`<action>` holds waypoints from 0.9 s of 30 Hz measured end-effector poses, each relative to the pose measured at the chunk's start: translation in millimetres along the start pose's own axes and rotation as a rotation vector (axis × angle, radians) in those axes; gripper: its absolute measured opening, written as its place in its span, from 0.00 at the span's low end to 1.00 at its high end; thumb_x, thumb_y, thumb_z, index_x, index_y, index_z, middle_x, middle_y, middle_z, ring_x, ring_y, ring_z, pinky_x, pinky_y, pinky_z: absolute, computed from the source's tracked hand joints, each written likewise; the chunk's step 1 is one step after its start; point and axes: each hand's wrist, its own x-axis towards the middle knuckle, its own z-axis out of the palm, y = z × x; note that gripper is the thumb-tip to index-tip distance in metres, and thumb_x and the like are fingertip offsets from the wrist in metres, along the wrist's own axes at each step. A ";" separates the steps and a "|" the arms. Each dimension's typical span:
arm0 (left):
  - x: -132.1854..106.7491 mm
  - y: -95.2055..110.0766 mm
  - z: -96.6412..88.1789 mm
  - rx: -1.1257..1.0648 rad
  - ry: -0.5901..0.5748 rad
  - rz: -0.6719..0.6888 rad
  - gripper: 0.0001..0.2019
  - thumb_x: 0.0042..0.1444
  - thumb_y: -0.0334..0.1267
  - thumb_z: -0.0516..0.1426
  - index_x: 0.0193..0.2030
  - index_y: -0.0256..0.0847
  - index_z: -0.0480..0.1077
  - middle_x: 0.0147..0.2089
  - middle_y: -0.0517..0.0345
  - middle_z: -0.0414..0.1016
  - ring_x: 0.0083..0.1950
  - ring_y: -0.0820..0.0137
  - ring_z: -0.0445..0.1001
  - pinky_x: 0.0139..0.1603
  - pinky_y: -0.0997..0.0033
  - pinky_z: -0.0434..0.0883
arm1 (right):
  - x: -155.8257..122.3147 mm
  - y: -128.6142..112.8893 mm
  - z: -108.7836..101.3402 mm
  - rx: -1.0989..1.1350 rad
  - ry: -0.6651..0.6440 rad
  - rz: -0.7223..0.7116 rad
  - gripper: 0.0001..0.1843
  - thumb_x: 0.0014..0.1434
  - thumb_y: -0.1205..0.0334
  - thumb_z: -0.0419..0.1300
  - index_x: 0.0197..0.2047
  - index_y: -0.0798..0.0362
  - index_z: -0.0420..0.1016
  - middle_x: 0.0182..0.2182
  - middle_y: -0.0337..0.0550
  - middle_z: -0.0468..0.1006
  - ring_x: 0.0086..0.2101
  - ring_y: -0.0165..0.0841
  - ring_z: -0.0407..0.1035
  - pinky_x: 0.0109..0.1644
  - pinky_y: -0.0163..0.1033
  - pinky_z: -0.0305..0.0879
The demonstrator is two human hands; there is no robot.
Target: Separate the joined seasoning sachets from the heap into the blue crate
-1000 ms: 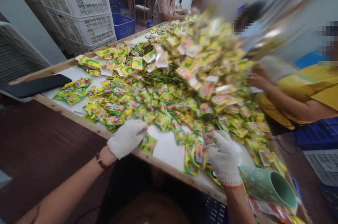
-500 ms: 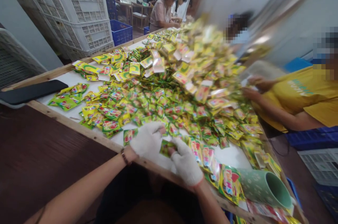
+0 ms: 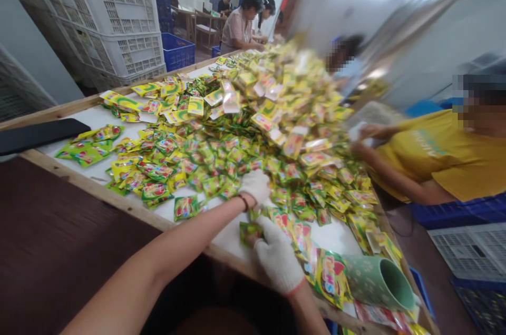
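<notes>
Both my hands wear white knit gloves. My left hand (image 3: 256, 186) reaches forward into the near edge of a big heap of small green and yellow sachets (image 3: 245, 129), its fingers curled down onto them. My right hand (image 3: 276, 256) rests at the table's near edge, closed on a small green sachet (image 3: 247, 230) held at its left side. A fanned row of larger sachets (image 3: 300, 232) lies just right of that hand. The white table top (image 3: 233, 232) shows between my hands.
A green cup (image 3: 377, 282) lies on its side at the near right corner. A black phone (image 3: 37, 135) sits at the table's left end. A person in a yellow shirt (image 3: 443, 158) works on the right; others sit at the far end. White crates (image 3: 114, 19) are stacked at the left.
My left hand has left the right one and stretched forward into the pile. My right hand stays near the table edge, still with a sachet. The camera tilted slightly.
</notes>
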 end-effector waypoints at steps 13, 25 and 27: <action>-78.3 -45.9 -64.2 -0.679 -0.073 -0.046 0.08 0.46 0.40 0.57 0.30 0.38 0.66 0.24 0.64 0.67 0.24 0.77 0.65 0.24 0.77 0.64 | 22.8 -18.4 -31.5 0.396 -0.015 0.085 0.17 0.50 0.61 0.60 0.44 0.53 0.77 0.30 0.39 0.78 0.31 0.33 0.70 0.34 0.36 0.68; -103.4 -25.6 -54.4 -0.742 0.020 -0.057 0.06 0.47 0.35 0.58 0.29 0.40 0.63 0.24 0.66 0.66 0.26 0.76 0.65 0.26 0.76 0.63 | 31.7 -22.9 -17.7 0.372 -0.013 0.085 0.21 0.50 0.64 0.58 0.49 0.54 0.70 0.28 0.37 0.74 0.25 0.28 0.65 0.27 0.32 0.64; -100.9 -25.2 -54.3 -0.698 0.069 -0.033 0.06 0.48 0.36 0.58 0.30 0.40 0.63 0.27 0.65 0.67 0.28 0.75 0.67 0.29 0.75 0.65 | 34.2 -23.5 -21.2 0.400 -0.105 0.070 0.18 0.51 0.63 0.56 0.46 0.54 0.72 0.26 0.36 0.73 0.24 0.28 0.65 0.26 0.32 0.63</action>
